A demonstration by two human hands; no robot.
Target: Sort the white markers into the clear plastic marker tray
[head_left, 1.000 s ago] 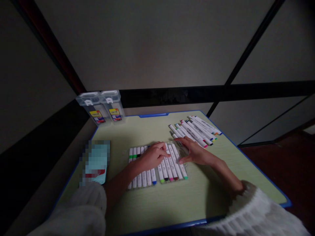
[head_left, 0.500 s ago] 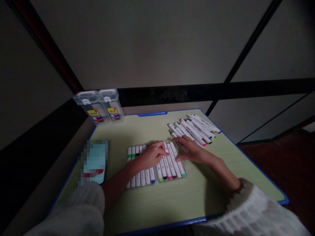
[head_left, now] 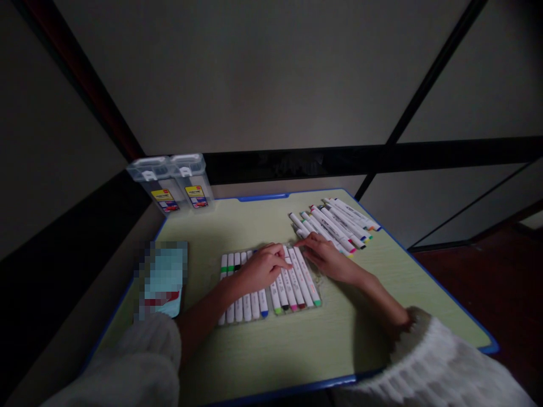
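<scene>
White markers with coloured ends lie side by side in two clear plastic trays. Over the inner edges of both trays rests my left hand [head_left: 263, 267], fingers bent and thumb apart from them, touching the markers of the right tray [head_left: 319, 299]. That hand hides part of the left tray [head_left: 244, 323] and its markers. My right hand [head_left: 324, 257] is at the upper right edge of the right tray, fingers stretched toward the top of the outermost marker [head_left: 306, 277], which has a green end. Its thumb is mostly hidden.
A loose pile of markers [head_left: 335, 223] lies at the back right of the table [head_left: 271, 356]. Two clear lidded boxes [head_left: 182, 181] stand at the back left corner. A pixelated light-blue flat object [head_left: 167, 277] lies at the left. A wall rises behind.
My right hand has shifted slightly left and up, its thumb drawing in from the outermost marker's side toward the fingers. My left hand has stayed almost still.
</scene>
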